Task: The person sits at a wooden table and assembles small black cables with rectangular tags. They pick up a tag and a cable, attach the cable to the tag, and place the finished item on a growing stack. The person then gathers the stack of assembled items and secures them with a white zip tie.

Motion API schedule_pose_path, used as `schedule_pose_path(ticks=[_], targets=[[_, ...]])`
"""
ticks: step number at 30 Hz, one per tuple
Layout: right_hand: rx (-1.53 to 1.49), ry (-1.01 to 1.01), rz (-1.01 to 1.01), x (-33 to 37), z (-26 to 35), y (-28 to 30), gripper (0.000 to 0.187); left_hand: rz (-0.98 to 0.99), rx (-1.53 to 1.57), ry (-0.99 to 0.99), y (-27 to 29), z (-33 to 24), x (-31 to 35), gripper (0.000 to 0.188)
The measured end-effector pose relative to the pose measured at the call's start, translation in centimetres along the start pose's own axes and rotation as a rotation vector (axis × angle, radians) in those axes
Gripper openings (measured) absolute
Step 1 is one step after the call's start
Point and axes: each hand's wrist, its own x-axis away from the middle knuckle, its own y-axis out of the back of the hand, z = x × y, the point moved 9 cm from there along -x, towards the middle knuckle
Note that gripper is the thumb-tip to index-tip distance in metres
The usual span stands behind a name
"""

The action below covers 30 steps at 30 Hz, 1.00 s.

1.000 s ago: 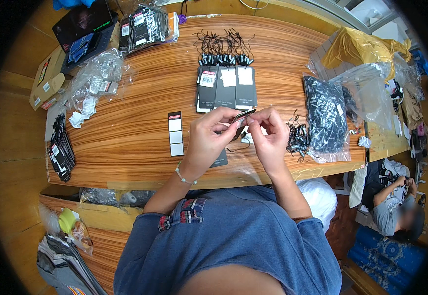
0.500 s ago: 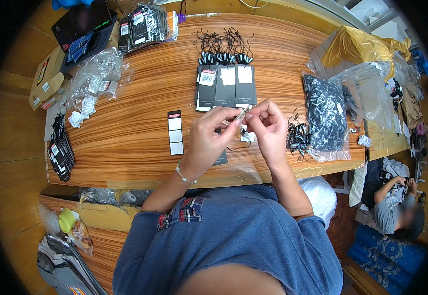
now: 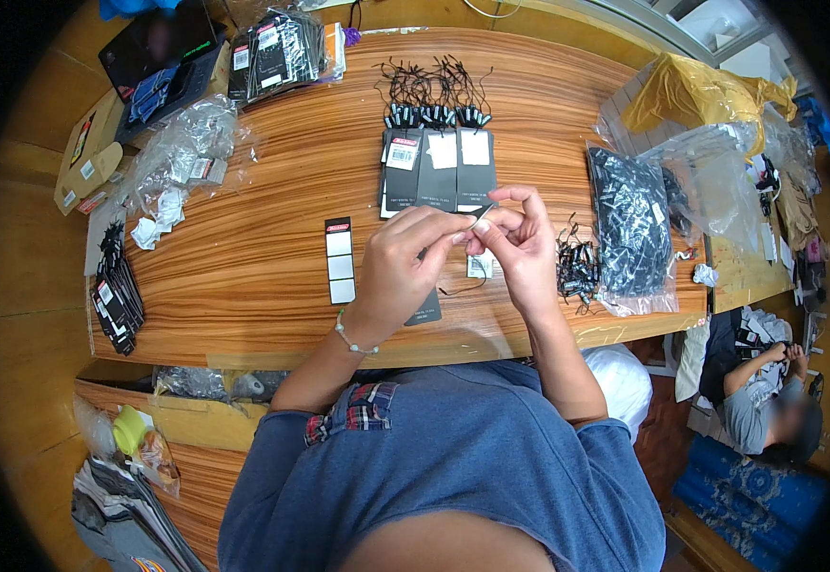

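Above the table, my left hand (image 3: 404, 255) pinches a dark hang tag (image 3: 483, 211), which shows nearly edge-on between the fingertips. My right hand (image 3: 522, 250) grips the tag's other end with its thumb pressed against it, the index finger raised and bent above. Below the hands lie a dark tag (image 3: 426, 309), partly covered by my left hand, and a small white label (image 3: 479, 266) with a thin black cord beside it. Just beyond are three stacks of black hang tags (image 3: 439, 176) with white stickers. Left of my left hand lies a black strip with white panels (image 3: 340, 262).
Bundles of black cords (image 3: 437, 115) lie behind the stacks. To the right are loose cords (image 3: 579, 264) and a clear bag of black pieces (image 3: 631, 224). More tags (image 3: 118, 303) fan out at the left edge. A co-worker (image 3: 768, 396) sits at lower right.
The tag between my hands has tilted and shows more of its dark face. My right index finger has lifted away from the thumb; my left hand has barely shifted.
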Motion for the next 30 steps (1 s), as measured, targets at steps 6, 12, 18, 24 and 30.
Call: schedule_pose_path(ticks=[6, 12, 18, 24, 30], targets=[[-0.043, -0.144, 0.141, -0.1, 0.1, -0.5, 0.017, -0.023, -0.201, -0.260, 0.6, -1.4, -0.4, 0.020], [-0.285, -0.309, 0.117, 0.7, -2.0, -0.3, 0.012, -0.003, -0.431, -0.506, 0.4, -3.4, 0.7, 0.017], [-0.128, -0.144, -0.095, 0.7, -1.7, 1.0, 0.008, 0.077, -0.383, -0.506, 0.1, -2.9, 1.1, 0.020], [-0.420, 0.209, -0.098, -1.6, 4.3, 2.8, 0.009, 0.011, -0.007, -0.095, 0.8, 1.5, 1.7, 0.024], [-0.439, 0.199, 0.069, -1.2, 5.6, -0.5, 0.009, 0.057, 0.206, 0.161, 1.0, 3.0, 2.3, 0.036]])
